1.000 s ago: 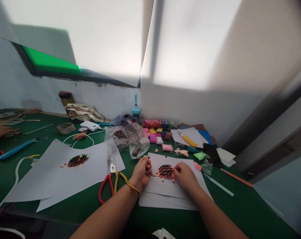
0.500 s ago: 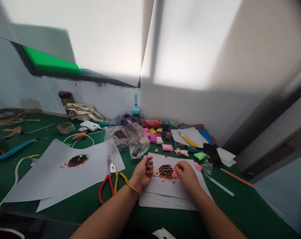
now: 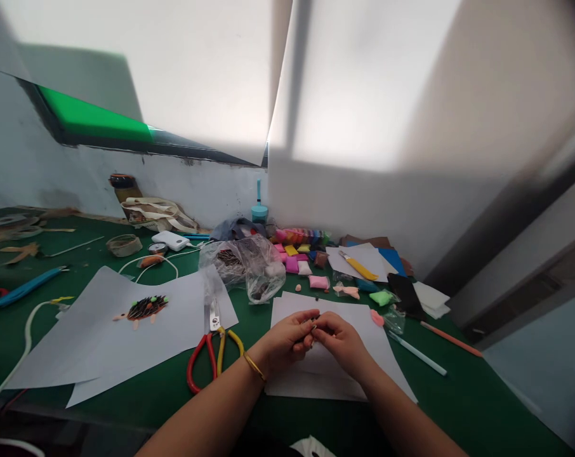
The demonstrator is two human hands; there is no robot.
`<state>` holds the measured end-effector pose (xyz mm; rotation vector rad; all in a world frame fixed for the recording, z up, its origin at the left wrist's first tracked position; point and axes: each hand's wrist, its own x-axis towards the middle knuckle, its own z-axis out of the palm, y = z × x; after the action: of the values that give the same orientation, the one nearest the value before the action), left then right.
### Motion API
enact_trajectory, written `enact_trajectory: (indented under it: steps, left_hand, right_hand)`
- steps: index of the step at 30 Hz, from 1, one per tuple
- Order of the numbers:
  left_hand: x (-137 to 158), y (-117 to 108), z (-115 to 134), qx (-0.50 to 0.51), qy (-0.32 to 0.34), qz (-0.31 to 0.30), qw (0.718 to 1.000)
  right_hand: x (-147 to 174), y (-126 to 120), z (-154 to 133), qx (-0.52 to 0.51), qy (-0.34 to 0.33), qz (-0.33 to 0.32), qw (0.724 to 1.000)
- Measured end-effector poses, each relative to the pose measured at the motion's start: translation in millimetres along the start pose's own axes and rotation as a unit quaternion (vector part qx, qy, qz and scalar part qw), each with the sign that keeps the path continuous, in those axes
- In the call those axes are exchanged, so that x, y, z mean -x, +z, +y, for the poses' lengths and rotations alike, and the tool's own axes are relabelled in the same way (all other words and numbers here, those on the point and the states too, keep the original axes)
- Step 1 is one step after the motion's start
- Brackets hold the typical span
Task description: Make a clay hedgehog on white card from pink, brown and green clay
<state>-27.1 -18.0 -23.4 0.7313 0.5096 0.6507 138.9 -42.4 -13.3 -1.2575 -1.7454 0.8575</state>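
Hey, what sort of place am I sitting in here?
Probably a craft corner or small workroom. The green table holds coloured packets that look like modelling clay, a yellow-handled cutter, and a hedgehog figure on white paper.

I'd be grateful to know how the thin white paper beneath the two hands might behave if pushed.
The paper would probably bend or buckle, as its edges look thin. It may also slide easily, since it lies flat with no fastening visible.

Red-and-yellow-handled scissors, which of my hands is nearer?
Left. Your left hand is to the right of the scissors; your right hand is farther right.
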Motion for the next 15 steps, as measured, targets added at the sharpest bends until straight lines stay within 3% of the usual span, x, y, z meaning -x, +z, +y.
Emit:
enact_trajectory:
  steps: [7, 10, 15]
  left_hand:
    - [-3.5, -1.4, -2.6, -0.037, 0.024, -0.007, 0.999]
    - [-8.4, -7.1, -3.1, -0.003, 0.065, 0.059, 0.996]
    - [-13.5, -16.3, 3.6, 0.092, 0.143, 0.173, 0.97]
  right_hand:
    - [1.6, 1.3, 6.0, -0.116, 0.029, 0.028, 0.992]
    - [-3.2, -9.0, 20.0, -0.177, 0.042, 0.081, 0.98]
    - [-8.9, -31.4, 46.9, -0.067, 0.077, 0.173, 0.98]
